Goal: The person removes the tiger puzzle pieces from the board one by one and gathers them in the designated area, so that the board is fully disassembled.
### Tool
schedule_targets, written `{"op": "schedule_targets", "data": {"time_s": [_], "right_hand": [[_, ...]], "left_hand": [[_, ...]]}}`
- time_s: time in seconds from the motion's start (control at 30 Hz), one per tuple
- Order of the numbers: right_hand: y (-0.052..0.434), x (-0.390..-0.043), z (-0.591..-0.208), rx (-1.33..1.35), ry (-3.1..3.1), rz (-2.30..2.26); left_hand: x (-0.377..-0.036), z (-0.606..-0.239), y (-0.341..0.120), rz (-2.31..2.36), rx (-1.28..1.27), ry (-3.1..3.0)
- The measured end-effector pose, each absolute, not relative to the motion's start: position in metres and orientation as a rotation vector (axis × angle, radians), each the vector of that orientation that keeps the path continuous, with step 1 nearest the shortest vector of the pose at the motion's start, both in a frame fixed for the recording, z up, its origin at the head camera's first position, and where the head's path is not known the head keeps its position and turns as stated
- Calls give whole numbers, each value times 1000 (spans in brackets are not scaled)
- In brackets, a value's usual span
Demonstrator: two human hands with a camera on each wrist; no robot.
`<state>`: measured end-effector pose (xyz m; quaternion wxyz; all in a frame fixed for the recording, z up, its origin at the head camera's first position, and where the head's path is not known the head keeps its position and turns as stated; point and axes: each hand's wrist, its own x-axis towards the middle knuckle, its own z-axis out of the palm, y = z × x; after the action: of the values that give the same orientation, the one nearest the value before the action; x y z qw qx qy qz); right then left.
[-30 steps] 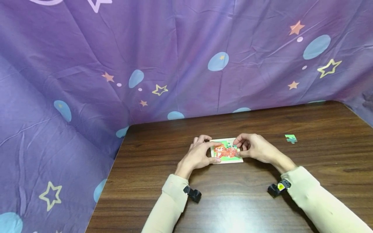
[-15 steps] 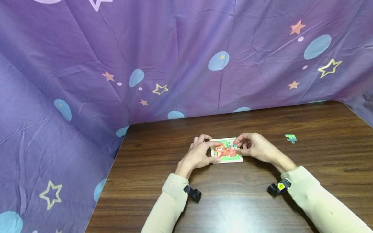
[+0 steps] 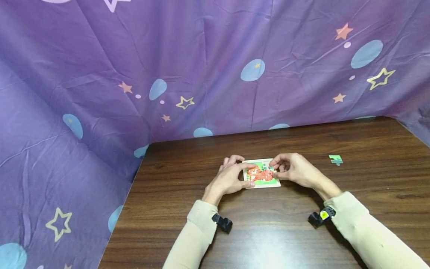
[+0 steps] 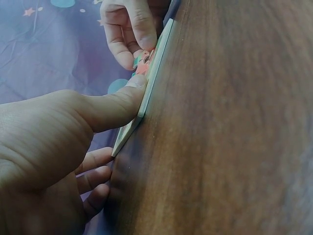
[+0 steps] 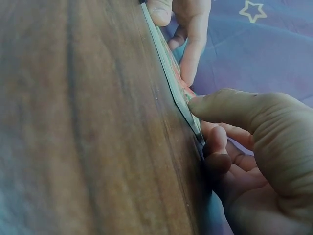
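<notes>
A small jigsaw board (image 3: 268, 185) with a pale frame and an orange tiger picture on green lies flat on the table. My left hand (image 3: 228, 178) rests over its left side, index finger and thumb pressing on top with the fingers mostly straight. At the upper right of the picture, my right hand (image 3: 293, 172) pinches a puzzle piece (image 4: 143, 64) between thumb and index finger. The right fingertips hide much of that piece, and I cannot tell whether it sits flush. In the right wrist view, the right thumb presses near the board's corner.
One loose green and teal puzzle piece (image 3: 336, 160) lies to the right on the dark wooden table (image 3: 188, 168). A purple patterned cloth (image 3: 215, 74) hangs behind the table and along its left side. Black straps (image 3: 221, 223) are on both wrists.
My right thumb has shifted slightly upward along the board's right edge, showing more of the picture there. The left hand, the board and the loose piece stay in place.
</notes>
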<state>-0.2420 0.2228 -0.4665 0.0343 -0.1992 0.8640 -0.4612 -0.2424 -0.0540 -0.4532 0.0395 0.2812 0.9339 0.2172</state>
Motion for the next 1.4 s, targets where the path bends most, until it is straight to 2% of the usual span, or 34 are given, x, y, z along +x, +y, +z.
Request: {"op": "schedule_targets", "data": {"time_s": [0.37, 0.5, 0.83, 1.13, 1.4], "right_hand": [[241, -240, -447, -639, 2552, -1567], [260, -238, -429, -671, 2622, -1566], [315, -224, -389, -514, 2797, -1537], [361, -212, -381, -555, 2859, -1540], [387, -200, -392, -443, 2944, -1436]], "left_hand": [[-242, -454, -54, 659, 863, 2859], [-242, -453, -53, 668, 868, 2856], [-241, -453, -54, 679, 865, 2859], [-240, -453, -57, 683, 862, 2845], [-241, -454, -55, 697, 868, 2853]]}}
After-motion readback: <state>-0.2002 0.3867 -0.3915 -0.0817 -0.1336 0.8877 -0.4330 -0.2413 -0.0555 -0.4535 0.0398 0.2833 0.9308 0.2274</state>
